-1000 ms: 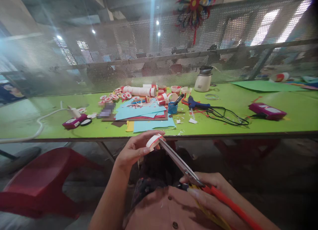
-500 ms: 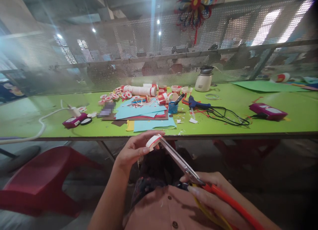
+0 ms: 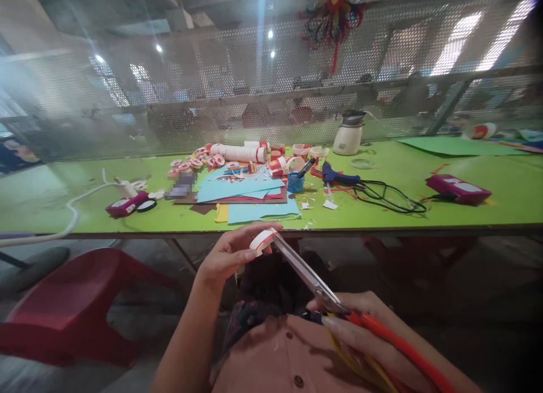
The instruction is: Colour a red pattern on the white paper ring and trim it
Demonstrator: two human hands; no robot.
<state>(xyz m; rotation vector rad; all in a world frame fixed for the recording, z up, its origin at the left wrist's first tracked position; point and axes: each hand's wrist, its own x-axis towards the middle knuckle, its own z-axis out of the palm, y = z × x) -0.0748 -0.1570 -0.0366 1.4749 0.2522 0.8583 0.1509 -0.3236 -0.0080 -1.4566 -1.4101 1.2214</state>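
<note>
Over my lap, just in front of the table edge, my left hand (image 3: 229,253) pinches a curved white paper piece with a red edge (image 3: 263,240). My right hand (image 3: 360,331) grips a long pair of scissors (image 3: 303,267) with red and yellow handles. The scissor tips touch the right end of the paper piece, and the blades look nearly together. Part of the fingers of my right hand is hidden behind the handles.
Blue paper sheets (image 3: 241,186) lie on the green table (image 3: 382,217), with paper cups (image 3: 301,151) and a white roll (image 3: 237,153) behind. A blue glue gun (image 3: 339,177) with a black cord lies right of centre. A red stool (image 3: 76,302) stands at left.
Both hands, the scissors and the paper piece stay almost in place. The whole view has shifted very slightly.
</note>
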